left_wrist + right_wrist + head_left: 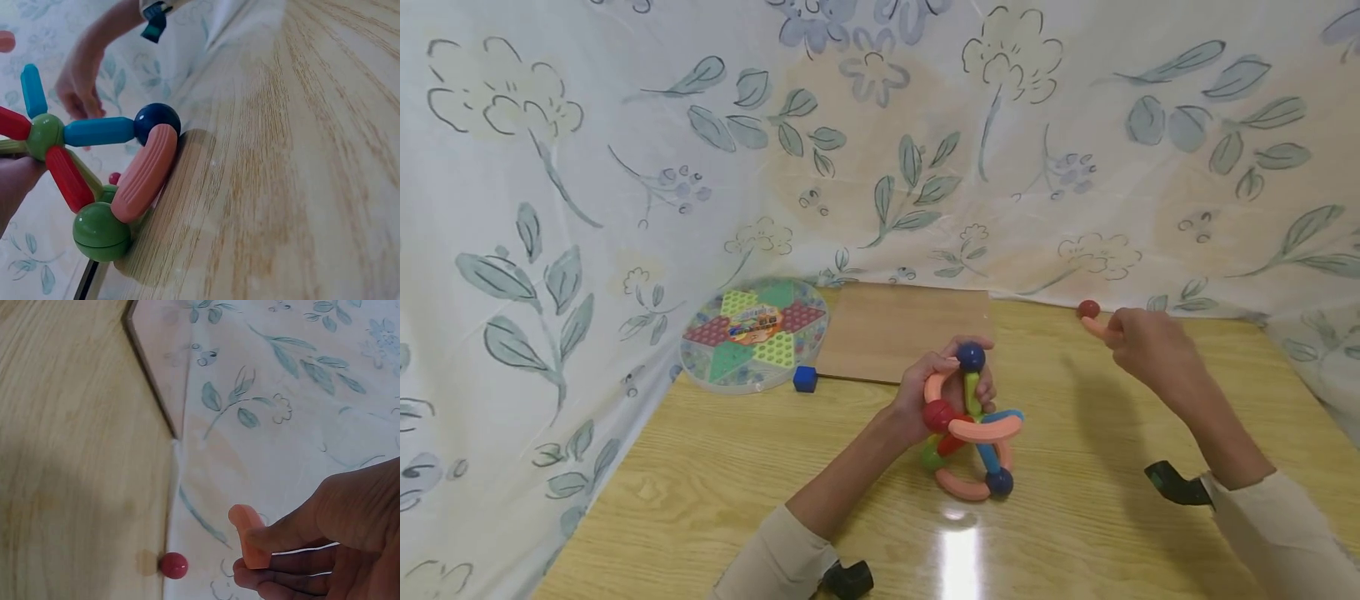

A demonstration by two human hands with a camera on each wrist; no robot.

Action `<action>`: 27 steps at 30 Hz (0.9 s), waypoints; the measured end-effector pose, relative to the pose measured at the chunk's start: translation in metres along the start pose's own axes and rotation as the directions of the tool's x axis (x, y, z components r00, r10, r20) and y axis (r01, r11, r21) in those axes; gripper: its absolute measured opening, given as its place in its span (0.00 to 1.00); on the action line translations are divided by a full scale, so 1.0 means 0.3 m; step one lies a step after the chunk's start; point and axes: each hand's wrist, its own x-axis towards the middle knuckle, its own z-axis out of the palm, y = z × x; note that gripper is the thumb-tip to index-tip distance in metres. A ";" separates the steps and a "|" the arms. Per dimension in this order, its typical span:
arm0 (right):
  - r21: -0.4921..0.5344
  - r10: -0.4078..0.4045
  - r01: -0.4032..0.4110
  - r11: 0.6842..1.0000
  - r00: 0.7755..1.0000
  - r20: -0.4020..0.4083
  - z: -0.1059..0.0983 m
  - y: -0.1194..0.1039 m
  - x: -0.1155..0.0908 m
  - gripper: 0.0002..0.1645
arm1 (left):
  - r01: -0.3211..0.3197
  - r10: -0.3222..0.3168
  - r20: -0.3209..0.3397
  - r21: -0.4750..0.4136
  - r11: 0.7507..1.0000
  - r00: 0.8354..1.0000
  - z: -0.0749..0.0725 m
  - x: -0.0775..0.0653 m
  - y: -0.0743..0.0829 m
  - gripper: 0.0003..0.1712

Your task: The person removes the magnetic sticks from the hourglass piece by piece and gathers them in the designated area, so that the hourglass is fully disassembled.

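Hands: Left hand [916,392] curls its fingers around the upper part of a ball-and-stick structure; right hand [1153,354], well apart from it, pinches a loose salmon stick between thumb and fingers.

Game board: Star-patterned and round, it sits at the far left of the bench [715,467], a game board [756,329] with no hand near it.

Blue cube: Just beside the wooden board's near left corner stands a small blue cube [805,379].

Wooden board: Flat toward the back of the bench lies a wooden board [898,321], behind the left hand.

Structure: Held near mid-bench, the structure [985,430] joins curved and straight sticks with navy, red and green balls; a navy ball [971,357] tops it, and a second navy ball [156,122] meets a curved salmon stick low down. Whether its base touches the bench cannot be told.

Red ball: Resting at the bench's back edge by the floral cloth [880,167] is a lone red ball [1087,309].

Salmon stick: Gripped near the red ball, the loose salmon stick [250,534] shows apart from it in the right wrist view.

Step in hand: Apparently gathering another piece for the structure.

Next move: Likely calls for bringing the stick's free end to the red ball, while the left hand keeps the structure steady.
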 end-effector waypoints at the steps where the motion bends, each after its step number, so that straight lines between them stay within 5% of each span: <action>1: -0.002 0.001 -0.001 1.000 1.000 0.005 0.009 0.009 0.005 0.11 | -0.002 0.002 -0.001 0.003 1.000 1.000 0.000 0.000 0.000 0.23; 5: -0.008 0.007 -0.007 1.000 1.000 0.017 0.039 0.039 0.019 0.08 | -0.004 0.004 0.000 0.005 1.000 1.000 -0.002 -0.002 -0.003 0.23; 12: -0.015 0.034 -0.033 0.999 0.997 0.072 0.082 0.079 0.039 0.34 | 0.008 -0.008 0.006 0.003 1.000 1.000 -0.003 0.002 -0.002 0.23; 27: -0.046 0.077 -0.070 0.996 0.983 0.165 0.168 0.120 0.065 0.30 | 0.022 -0.022 0.001 0.016 1.000 1.000 -0.002 0.004 0.006 0.23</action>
